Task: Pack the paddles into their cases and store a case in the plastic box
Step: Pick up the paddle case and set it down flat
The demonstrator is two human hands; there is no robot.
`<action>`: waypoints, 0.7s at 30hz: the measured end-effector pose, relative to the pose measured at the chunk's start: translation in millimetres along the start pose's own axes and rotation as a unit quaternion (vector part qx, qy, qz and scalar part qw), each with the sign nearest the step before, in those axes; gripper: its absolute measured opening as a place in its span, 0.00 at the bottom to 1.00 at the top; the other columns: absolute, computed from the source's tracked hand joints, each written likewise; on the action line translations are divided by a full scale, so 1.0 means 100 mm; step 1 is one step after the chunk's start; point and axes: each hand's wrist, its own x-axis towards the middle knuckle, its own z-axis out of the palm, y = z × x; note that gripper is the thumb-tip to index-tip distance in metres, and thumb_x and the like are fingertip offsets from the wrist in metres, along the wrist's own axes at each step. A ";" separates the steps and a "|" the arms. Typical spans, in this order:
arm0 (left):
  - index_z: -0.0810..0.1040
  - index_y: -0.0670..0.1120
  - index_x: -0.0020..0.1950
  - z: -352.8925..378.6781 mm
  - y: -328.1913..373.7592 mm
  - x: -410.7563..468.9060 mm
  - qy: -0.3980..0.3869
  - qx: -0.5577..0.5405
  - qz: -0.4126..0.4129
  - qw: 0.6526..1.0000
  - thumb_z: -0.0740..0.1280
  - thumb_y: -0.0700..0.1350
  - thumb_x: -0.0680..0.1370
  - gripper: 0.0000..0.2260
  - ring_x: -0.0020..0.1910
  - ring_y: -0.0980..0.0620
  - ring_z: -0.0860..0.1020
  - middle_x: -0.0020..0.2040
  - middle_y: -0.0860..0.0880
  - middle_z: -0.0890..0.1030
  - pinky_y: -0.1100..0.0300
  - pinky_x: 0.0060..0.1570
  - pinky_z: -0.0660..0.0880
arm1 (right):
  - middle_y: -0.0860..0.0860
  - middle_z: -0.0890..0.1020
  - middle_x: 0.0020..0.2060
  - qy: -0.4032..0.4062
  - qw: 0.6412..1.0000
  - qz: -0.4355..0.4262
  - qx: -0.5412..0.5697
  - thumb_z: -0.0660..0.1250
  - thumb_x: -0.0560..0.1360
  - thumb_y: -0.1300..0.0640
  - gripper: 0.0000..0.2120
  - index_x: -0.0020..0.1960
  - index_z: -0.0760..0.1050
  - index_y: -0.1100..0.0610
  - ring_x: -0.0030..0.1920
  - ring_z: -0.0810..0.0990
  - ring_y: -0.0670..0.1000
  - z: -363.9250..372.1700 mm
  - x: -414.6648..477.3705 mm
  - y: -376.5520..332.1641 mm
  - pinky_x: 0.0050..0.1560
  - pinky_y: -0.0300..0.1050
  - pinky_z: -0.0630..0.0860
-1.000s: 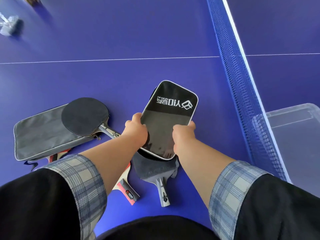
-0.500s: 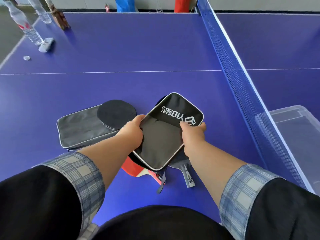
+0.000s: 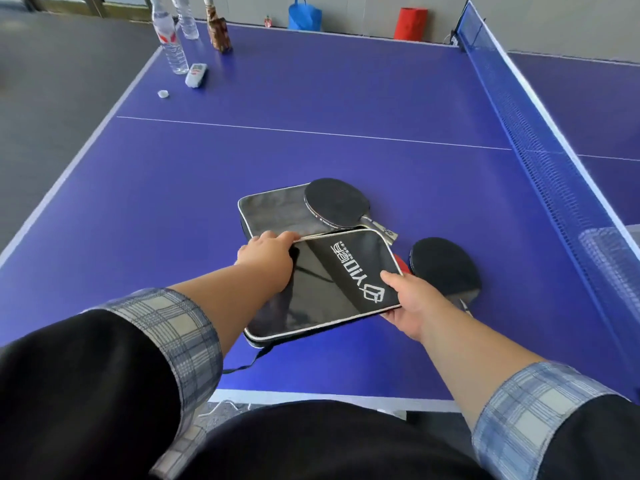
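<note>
Both hands hold a black paddle case [image 3: 346, 278] with a white printed logo low over the blue counter [image 3: 346, 98], near its near edge. The left hand [image 3: 268, 254] grips the case's far-left corner with its fingers curled over the white-piped edge. The right hand [image 3: 410, 304] pinches the right end, thumb on top beside the logo and fingers underneath. A thin black strap [image 3: 249, 364] trails from the case's near-left corner onto the counter.

Just beyond the held case, a grey paddle case [image 3: 273, 209] lies flat on the counter. The far paddle [image 3: 334, 202] rests black face up, its blade overlapping the grey case's right end and its handle pointing toward the black case. The near paddle [image 3: 445, 268] lies on the counter to the right, black face up and just beside the right hand, which hides most of its handle. A sliver of red [image 3: 401, 262] shows between it and the black case.

The net [image 3: 554, 150] runs along the right side. The clear plastic box [image 3: 633, 237] sits beyond it at the right edge, well apart from both cases. Water bottles [image 3: 171, 39] stand at the far-left corner.
</note>
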 end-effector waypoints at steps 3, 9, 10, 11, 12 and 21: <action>0.62 0.59 0.75 0.07 -0.14 -0.22 0.063 0.024 0.037 0.997 0.57 0.54 0.78 0.24 0.73 0.43 0.63 0.73 0.48 0.68 0.45 0.72 0.57 | 0.52 0.89 0.42 0.005 0.999 0.009 0.036 0.67 0.81 0.59 0.05 0.55 0.79 0.55 0.39 0.88 0.52 0.41 -0.11 0.30 0.35 0.47 0.83; 0.56 0.58 0.78 0.27 -0.30 -0.73 0.003 0.034 0.096 0.995 0.52 0.67 0.78 0.30 0.79 0.45 0.49 0.80 0.47 0.55 0.44 0.75 0.43 | 0.58 0.87 0.43 0.004 0.998 0.018 0.055 0.61 0.79 0.64 0.09 0.55 0.78 0.58 0.40 0.87 0.57 1.20 -0.24 0.61 0.35 0.51 0.82; 0.56 0.58 0.78 0.28 -0.37 -0.79 -0.004 0.035 0.092 0.995 0.50 0.68 0.77 0.31 0.79 0.45 0.49 0.80 0.47 0.55 0.44 0.75 0.42 | 0.60 0.85 0.47 0.003 0.998 0.027 0.056 0.60 0.78 0.66 0.10 0.55 0.77 0.59 0.42 0.86 0.59 1.32 -0.26 0.64 0.38 0.53 0.82; 0.56 0.58 0.79 0.29 -0.46 -0.85 -0.016 0.040 0.085 0.995 0.48 0.71 0.75 0.34 0.79 0.45 0.48 0.80 0.48 0.54 0.44 0.75 0.41 | 0.62 0.84 0.49 0.004 0.997 0.040 0.059 0.59 0.77 0.66 0.12 0.56 0.77 0.60 0.45 0.85 0.61 1.43 -0.26 0.68 0.41 0.55 0.82; 0.54 0.58 0.79 0.30 -0.56 -0.90 -0.029 0.049 0.076 0.995 0.46 0.73 0.73 0.37 0.79 0.45 0.47 0.80 0.48 0.54 0.43 0.75 0.41 | 0.62 0.84 0.49 0.004 0.997 0.056 0.061 0.58 0.76 0.67 0.13 0.56 0.77 0.60 0.45 0.84 0.62 1.53 -0.28 0.74 0.45 0.57 0.82; 0.50 0.64 0.78 0.40 -1.38 -1.20 -0.111 0.096 0.013 0.989 0.49 0.73 0.69 0.38 0.79 0.44 0.48 0.81 0.51 0.49 0.34 0.72 0.49 | 0.57 0.84 0.49 -0.123 0.965 0.225 -0.046 0.53 0.83 0.60 0.15 0.61 0.76 0.60 0.48 0.82 0.58 2.19 -0.44 1.37 0.55 0.57 0.76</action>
